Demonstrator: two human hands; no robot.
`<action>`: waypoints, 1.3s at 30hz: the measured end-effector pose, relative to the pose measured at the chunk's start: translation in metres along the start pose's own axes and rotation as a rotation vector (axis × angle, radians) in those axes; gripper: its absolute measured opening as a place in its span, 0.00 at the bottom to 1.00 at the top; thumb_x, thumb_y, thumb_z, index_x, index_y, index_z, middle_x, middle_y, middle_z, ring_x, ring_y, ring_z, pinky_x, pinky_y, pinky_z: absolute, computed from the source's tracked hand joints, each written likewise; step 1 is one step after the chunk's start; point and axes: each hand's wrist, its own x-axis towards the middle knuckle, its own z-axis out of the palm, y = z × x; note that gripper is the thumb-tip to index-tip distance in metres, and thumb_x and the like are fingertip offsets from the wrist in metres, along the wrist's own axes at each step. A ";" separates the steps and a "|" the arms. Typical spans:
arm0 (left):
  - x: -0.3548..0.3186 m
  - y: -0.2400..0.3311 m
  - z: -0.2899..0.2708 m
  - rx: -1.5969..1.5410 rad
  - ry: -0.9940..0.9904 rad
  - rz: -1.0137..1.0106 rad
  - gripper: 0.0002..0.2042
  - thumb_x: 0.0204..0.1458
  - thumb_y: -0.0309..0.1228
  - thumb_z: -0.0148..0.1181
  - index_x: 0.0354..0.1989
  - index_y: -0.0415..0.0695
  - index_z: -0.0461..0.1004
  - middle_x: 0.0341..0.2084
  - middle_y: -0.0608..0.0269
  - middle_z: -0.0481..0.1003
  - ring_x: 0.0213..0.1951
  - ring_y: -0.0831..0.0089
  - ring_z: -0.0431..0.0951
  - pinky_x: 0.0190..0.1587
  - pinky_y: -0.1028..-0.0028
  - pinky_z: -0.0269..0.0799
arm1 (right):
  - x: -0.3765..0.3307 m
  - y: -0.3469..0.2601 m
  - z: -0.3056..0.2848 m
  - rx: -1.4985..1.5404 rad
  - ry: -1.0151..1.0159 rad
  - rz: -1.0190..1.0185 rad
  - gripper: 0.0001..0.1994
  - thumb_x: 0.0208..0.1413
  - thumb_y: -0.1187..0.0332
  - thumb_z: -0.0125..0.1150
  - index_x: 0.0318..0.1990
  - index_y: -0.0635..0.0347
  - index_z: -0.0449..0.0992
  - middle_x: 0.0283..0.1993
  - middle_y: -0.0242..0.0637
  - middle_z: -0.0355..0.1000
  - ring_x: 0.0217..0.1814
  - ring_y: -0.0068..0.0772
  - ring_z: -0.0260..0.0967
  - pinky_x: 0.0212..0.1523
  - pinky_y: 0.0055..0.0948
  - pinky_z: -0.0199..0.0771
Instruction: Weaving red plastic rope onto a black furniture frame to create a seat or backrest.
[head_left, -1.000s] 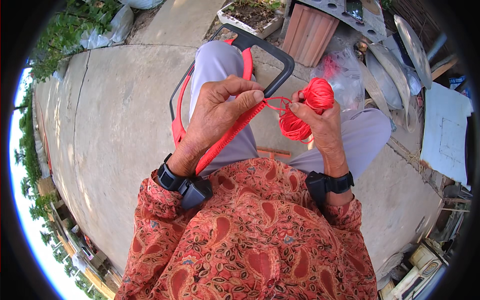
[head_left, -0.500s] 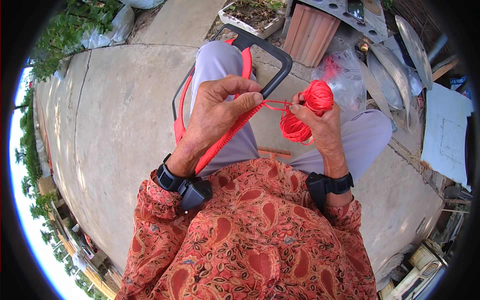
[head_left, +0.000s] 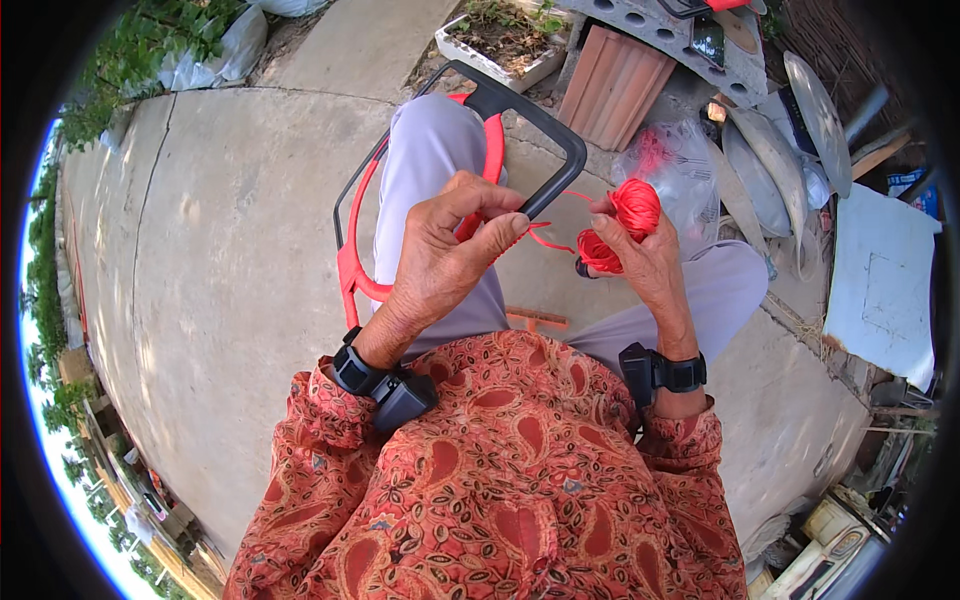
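Observation:
My left hand (head_left: 445, 240) grips a black tubular frame (head_left: 572, 160) between thumb and fingers. Red wrapping (head_left: 350, 268) covers other parts of that frame, which loops around my raised left knee. Just right of it, my right hand (head_left: 652, 268) is closed around a bundle of red cord (head_left: 636, 206). A loose strand of cord (head_left: 552, 244) curves across from beside my left thumb toward the bundle. What lies under my left palm is hidden.
My legs in pale trousers (head_left: 440, 140) are bent beneath the work. Ahead are a white planter (head_left: 547, 66), ribbed terracotta tiles (head_left: 617, 88) and a clear plastic bag (head_left: 680, 165). A pale blue panel (head_left: 880, 285) lies right. Concrete ground (head_left: 250, 250) spreads left.
The strand between my hands has gone from a tight loop to a slack curve. The frame has turned, its red-wrapped part shifting left from under my forearm. My right hand's bundle has tilted.

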 end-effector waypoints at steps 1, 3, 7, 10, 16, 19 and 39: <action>0.000 0.001 0.000 -0.005 0.006 0.000 0.08 0.50 0.28 0.65 0.35 0.37 0.77 0.26 0.66 0.72 0.31 0.79 0.69 0.33 0.78 0.64 | -0.001 -0.003 -0.003 -0.110 0.018 0.011 0.17 0.53 0.61 0.65 0.42 0.63 0.69 0.35 0.35 0.74 0.37 0.22 0.70 0.38 0.28 0.72; -0.001 0.005 0.000 0.043 -0.064 -0.063 0.07 0.51 0.26 0.63 0.36 0.36 0.77 0.30 0.66 0.72 0.34 0.80 0.68 0.39 0.79 0.64 | -0.003 -0.018 -0.014 -0.314 -0.039 0.033 0.18 0.52 0.61 0.65 0.44 0.63 0.67 0.34 0.38 0.73 0.36 0.26 0.72 0.38 0.30 0.72; -0.003 0.000 0.005 0.116 -0.062 -0.012 0.08 0.51 0.27 0.64 0.35 0.36 0.76 0.28 0.66 0.72 0.32 0.78 0.68 0.35 0.78 0.63 | -0.002 -0.060 -0.027 -0.789 -0.092 0.013 0.21 0.49 0.63 0.63 0.46 0.63 0.63 0.30 0.44 0.72 0.34 0.37 0.74 0.39 0.34 0.71; -0.004 -0.006 0.005 0.117 -0.039 0.052 0.07 0.50 0.27 0.64 0.35 0.37 0.77 0.27 0.65 0.72 0.31 0.76 0.67 0.34 0.76 0.62 | -0.002 -0.070 -0.034 -0.653 -0.163 -0.056 0.21 0.48 0.66 0.61 0.47 0.65 0.64 0.31 0.44 0.73 0.34 0.39 0.75 0.40 0.33 0.71; 0.000 -0.007 0.007 0.199 -0.071 0.112 0.07 0.49 0.27 0.64 0.34 0.37 0.76 0.24 0.64 0.72 0.30 0.72 0.68 0.33 0.73 0.62 | -0.010 -0.117 -0.014 -0.578 -0.226 -0.221 0.22 0.48 0.66 0.66 0.48 0.64 0.66 0.41 0.45 0.74 0.44 0.40 0.73 0.46 0.35 0.68; -0.001 -0.009 0.007 0.299 -0.085 0.189 0.08 0.48 0.27 0.64 0.36 0.38 0.76 0.23 0.63 0.71 0.29 0.70 0.68 0.32 0.71 0.63 | 0.011 -0.133 0.007 -0.997 -0.192 -0.538 0.16 0.45 0.67 0.66 0.41 0.61 0.71 0.34 0.40 0.73 0.39 0.45 0.68 0.45 0.38 0.59; 0.002 -0.013 0.001 0.096 -0.148 -0.111 0.22 0.48 0.25 0.65 0.53 0.35 0.71 0.21 0.69 0.71 0.29 0.79 0.68 0.34 0.76 0.64 | 0.075 -0.110 0.030 -1.140 -0.735 -0.895 0.16 0.45 0.70 0.62 0.44 0.59 0.71 0.32 0.38 0.68 0.42 0.37 0.63 0.55 0.39 0.54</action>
